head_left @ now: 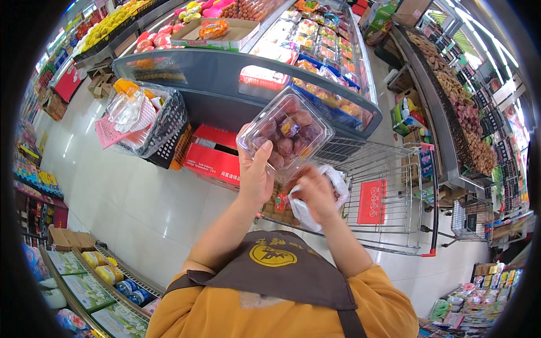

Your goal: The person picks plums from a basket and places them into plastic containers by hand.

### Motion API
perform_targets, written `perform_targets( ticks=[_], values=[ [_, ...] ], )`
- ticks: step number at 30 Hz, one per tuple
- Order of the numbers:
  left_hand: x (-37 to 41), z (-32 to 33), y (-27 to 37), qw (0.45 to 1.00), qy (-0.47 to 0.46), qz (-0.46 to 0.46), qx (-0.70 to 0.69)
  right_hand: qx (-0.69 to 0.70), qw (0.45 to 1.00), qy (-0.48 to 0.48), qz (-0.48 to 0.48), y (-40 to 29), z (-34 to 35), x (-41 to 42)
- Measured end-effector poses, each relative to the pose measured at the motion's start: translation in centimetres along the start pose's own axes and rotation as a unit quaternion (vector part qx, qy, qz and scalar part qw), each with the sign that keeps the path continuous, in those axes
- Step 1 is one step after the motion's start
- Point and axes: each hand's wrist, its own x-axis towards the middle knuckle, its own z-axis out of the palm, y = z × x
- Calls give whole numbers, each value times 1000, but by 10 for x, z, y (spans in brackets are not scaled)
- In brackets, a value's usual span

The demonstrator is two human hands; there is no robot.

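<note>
My left hand (255, 171) grips a clear plastic clamshell box (286, 132) from its left side, the thumb lying over its near edge. Dark red-purple round fruit, perhaps plums or grapes, fills the box, which looks closed. Motion blurs my right hand (315, 192), just below the box's near corner and over a white plastic bag (338, 179). Whether its fingers hold the box corner, the bag or something else is unclear. The bag sits by a wire shopping cart (395, 203), and some round fruit shows at its mouth.
Ahead stands a refrigerated display case (203, 63) with packed fruit. A black basket (167, 139) lined with plastic stands to the left, beside a red cardboard box (211, 162). Produce shelving (444, 139) runs along the right. Shelves of bottles (105, 274) lie at lower left.
</note>
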Motion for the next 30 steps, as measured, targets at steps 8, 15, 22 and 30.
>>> perform_targets(
  ticks=[8,15,22,30],
  values=[
    [-16,-3,-11,992,0,92,83,72,997,28,-30,14,30,-4],
    [-20,-2,-17,999,15,28,29,0,999,-36,-11,21,2,-6],
    [-16,-24,-43,984,12,-165,66,143,984,80,71,-9,-67,10],
    [21,-2,-75,959,27,-199,199,159,982,55,89,-46,-132,68]
  ],
)
